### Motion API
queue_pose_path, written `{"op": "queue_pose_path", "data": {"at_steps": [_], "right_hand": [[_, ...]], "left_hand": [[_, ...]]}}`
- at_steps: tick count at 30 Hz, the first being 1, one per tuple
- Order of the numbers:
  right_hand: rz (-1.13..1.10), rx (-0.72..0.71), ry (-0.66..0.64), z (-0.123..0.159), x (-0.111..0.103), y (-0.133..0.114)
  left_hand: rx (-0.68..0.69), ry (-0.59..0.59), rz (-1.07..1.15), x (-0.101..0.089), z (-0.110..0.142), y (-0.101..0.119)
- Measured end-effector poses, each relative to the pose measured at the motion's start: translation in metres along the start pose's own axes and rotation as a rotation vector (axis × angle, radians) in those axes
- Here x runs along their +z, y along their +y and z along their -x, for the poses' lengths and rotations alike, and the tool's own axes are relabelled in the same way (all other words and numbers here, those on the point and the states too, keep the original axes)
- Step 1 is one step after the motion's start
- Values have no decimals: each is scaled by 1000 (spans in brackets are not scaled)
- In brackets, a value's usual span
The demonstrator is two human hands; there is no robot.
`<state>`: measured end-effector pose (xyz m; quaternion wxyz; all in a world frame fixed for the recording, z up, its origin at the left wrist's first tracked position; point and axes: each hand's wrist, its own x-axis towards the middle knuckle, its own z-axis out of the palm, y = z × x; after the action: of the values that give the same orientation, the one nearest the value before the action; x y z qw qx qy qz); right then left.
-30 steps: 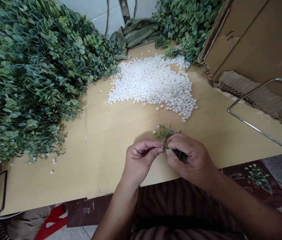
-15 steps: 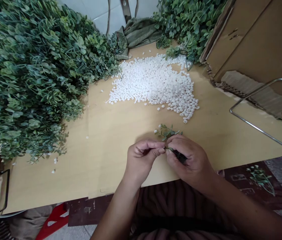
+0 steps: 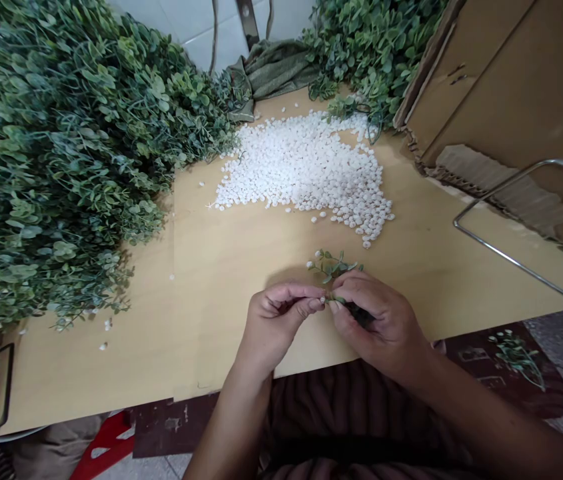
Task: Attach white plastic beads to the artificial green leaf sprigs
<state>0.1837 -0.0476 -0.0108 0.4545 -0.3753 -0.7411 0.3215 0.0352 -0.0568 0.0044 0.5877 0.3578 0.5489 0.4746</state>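
Observation:
My right hand (image 3: 378, 317) is closed around a green leafy sprig (image 3: 334, 267), whose leaves stick out above the fingers with a few small white buds on them. Thumb and forefinger of my left hand (image 3: 274, 323) are pinched on a small white bead (image 3: 323, 300), at the tip of a stem that pokes from the right hand. The two hands nearly touch at the fingertips. Beyond them a wide pile of small white beads (image 3: 296, 160) lies on the tan board (image 3: 221, 280). Part of the sprig is hidden inside my right hand.
Heaped green foliage (image 3: 61, 153) fills the left side, and more greenery (image 3: 361, 53) stands back right. A cardboard box (image 3: 516, 87) and a bent metal rod (image 3: 506, 250) are at right. A finished-looking sprig (image 3: 518, 357) lies below the board's right edge. A green cloth (image 3: 281, 70) lies behind.
My left fingertips have drawn slightly left from the right hand, and the white bead now shows between them. The sprig stays in my right hand. The whole view has shifted a little.

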Motion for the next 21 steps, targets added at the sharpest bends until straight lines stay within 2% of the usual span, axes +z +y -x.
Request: {"op": "queue_pose_path", "data": {"at_steps": [11, 21], "right_hand": [[-29, -13, -5, 0, 1, 1], [-36, -2, -26, 0, 4, 3]], "left_hand": [[61, 18, -61, 3, -2, -4], [74, 56, -28, 3, -2, -7]]}}
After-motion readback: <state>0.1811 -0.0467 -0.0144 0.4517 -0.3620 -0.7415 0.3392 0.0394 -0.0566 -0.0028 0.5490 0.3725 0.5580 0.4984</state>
